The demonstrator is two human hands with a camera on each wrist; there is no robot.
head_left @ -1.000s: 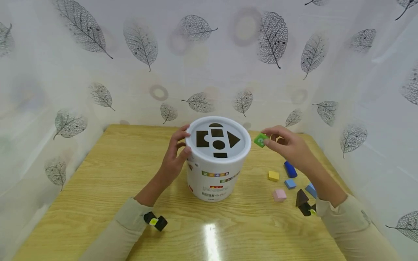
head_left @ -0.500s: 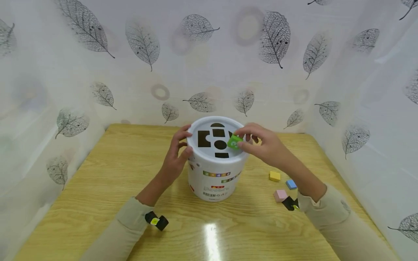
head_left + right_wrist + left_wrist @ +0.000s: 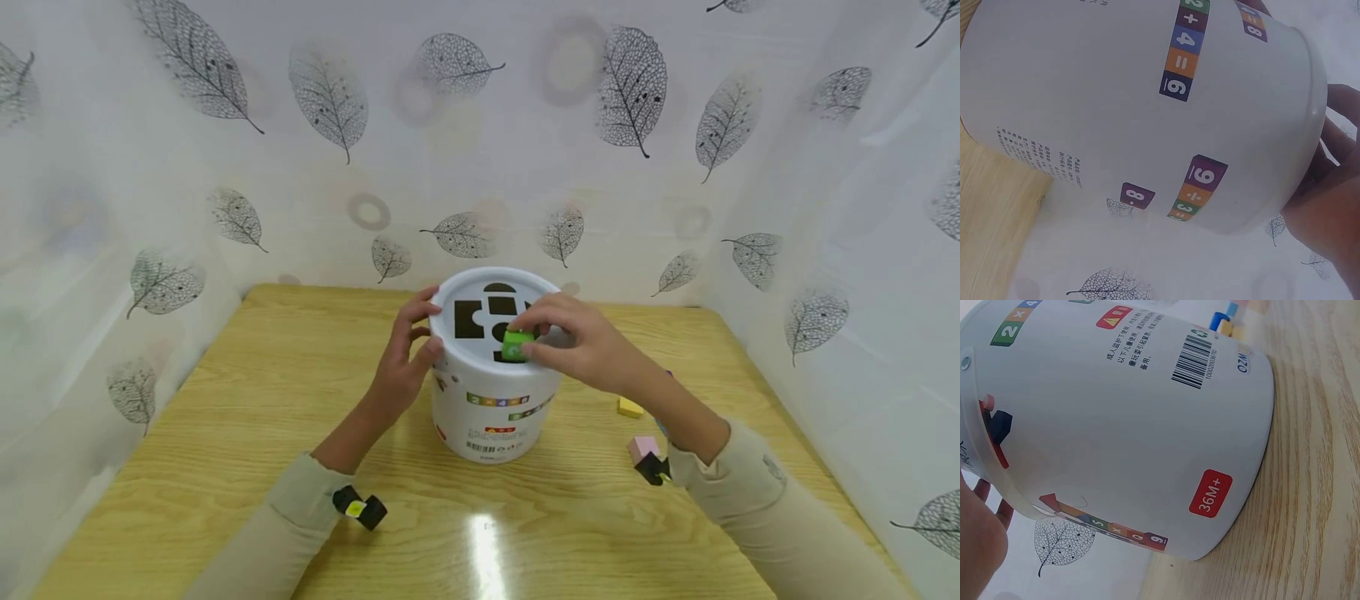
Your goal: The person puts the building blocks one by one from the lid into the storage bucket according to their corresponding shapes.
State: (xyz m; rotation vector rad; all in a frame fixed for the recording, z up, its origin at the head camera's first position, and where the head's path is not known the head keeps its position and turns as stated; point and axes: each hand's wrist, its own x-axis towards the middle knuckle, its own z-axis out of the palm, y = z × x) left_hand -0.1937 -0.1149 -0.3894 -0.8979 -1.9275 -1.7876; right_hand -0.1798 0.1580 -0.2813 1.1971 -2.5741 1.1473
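Note:
A white bucket (image 3: 487,437) stands upright on the wooden table, its lid (image 3: 480,354) cut with dark slots of various shapes. My left hand (image 3: 401,362) grips the bucket's left side at the rim, fingers toward the back and thumb toward the front. Between thumb and fingers my right hand (image 3: 592,346) pinches a small green block (image 3: 516,345). The block is over the lid, overlapping the front rectangular slot and part of the round one. The right hand hides the triangular slot. In the right wrist view, the bucket (image 3: 1104,94) fills most of the picture; the block is out of sight.
Right of the bucket lie a yellow block (image 3: 630,407) and a pink block (image 3: 642,448), partly behind the right wrist's black camera (image 3: 652,469). The right forearm covers other blocks there. A leaf-printed curtain (image 3: 465,167) encloses the table's back and sides.
My right hand has carried the green block leftward from beside the bucket to over the lid, then toward the front slot, turning it. My left hand stays at the rim.

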